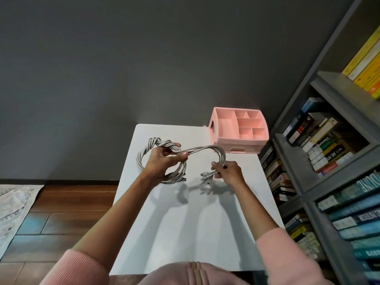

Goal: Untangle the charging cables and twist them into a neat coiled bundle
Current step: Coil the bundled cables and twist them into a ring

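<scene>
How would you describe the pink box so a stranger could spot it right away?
Find the white table beside the grey bookshelf. At its far right corner, nearest the shelf, stands the pink box. It alone is pink plastic with an open top split into compartments, unlike the grey cables nearby.

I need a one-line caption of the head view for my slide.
Over a white table, the left hand holds the coiled grey charging cables while the right hand grips their loose ends.
</scene>
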`<state>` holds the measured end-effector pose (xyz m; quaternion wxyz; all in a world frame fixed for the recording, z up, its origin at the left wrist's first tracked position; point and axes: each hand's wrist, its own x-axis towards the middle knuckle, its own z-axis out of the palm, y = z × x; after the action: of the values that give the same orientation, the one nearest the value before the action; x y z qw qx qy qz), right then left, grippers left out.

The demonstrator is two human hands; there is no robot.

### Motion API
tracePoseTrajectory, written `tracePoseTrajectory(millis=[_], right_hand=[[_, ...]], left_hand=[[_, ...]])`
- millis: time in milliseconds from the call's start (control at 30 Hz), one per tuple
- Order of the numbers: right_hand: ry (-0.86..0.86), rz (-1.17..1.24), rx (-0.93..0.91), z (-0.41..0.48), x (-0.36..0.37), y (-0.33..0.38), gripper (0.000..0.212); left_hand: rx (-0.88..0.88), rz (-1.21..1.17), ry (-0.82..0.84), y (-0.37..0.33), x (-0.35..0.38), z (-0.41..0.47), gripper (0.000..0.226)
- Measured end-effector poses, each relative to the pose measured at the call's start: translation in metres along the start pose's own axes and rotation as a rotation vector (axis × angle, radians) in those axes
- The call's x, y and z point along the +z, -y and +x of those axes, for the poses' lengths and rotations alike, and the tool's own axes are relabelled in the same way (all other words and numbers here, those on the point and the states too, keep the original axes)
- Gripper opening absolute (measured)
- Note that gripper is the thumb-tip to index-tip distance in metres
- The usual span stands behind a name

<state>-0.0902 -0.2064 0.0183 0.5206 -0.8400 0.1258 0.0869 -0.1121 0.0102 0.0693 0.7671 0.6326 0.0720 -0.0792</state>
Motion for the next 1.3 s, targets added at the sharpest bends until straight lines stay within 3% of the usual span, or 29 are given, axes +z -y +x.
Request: tracePoseTrajectory(millis=[67, 133, 333, 433, 500, 667, 800, 933, 1233, 1300], right_hand=[[0.04, 0.325, 0.02, -0.002, 0.007, 0.007, 0.019], [0.072, 0.503, 0.018, -0.004, 0.013, 0.017, 0.016], [0.162, 0.806, 0.028, -0.007, 0.03, 0.034, 0.02], [0.232, 0.899, 0.077, -0.008, 0.036, 0.037, 0.037], [0.277, 0.949, 0.139, -0.009, 0.038, 0.037, 0.036], [0.345, 0.914, 0.154, -0.01, 0.044, 0.038, 0.006], [0.409, 0.991, 0.103, -0.01, 0.049, 0.039, 0.037], [0.486, 0.955, 0.111, -0.018, 0.052, 0.037, 0.02], [0.59, 0.862, 0.064, -0.023, 0.044, 0.036, 0.027], [0.589, 0.854, 0.038, -0.025, 0.042, 0.038, 0.027]], left_hand=[[0.027, 0.01, -0.011, -0.002, 0.002, 0.0, 0.037], [0.047, -0.031, -0.025, -0.005, 0.004, 0.002, 0.029], [0.053, -0.057, -0.013, -0.013, 0.009, 0.0, 0.026], [0.04, -0.062, 0.0, -0.015, 0.011, -0.001, 0.026], [0.039, -0.06, -0.006, -0.016, 0.012, -0.001, 0.025], [0.001, -0.086, 0.027, -0.014, 0.013, -0.002, 0.022], [-0.036, -0.122, 0.062, -0.01, 0.016, -0.002, 0.022], [-0.121, -0.149, 0.148, -0.011, 0.011, -0.002, 0.031], [-0.278, -0.121, 0.267, -0.017, 0.01, -0.007, 0.036], [-0.314, -0.141, 0.278, -0.018, 0.01, -0.008, 0.025]])
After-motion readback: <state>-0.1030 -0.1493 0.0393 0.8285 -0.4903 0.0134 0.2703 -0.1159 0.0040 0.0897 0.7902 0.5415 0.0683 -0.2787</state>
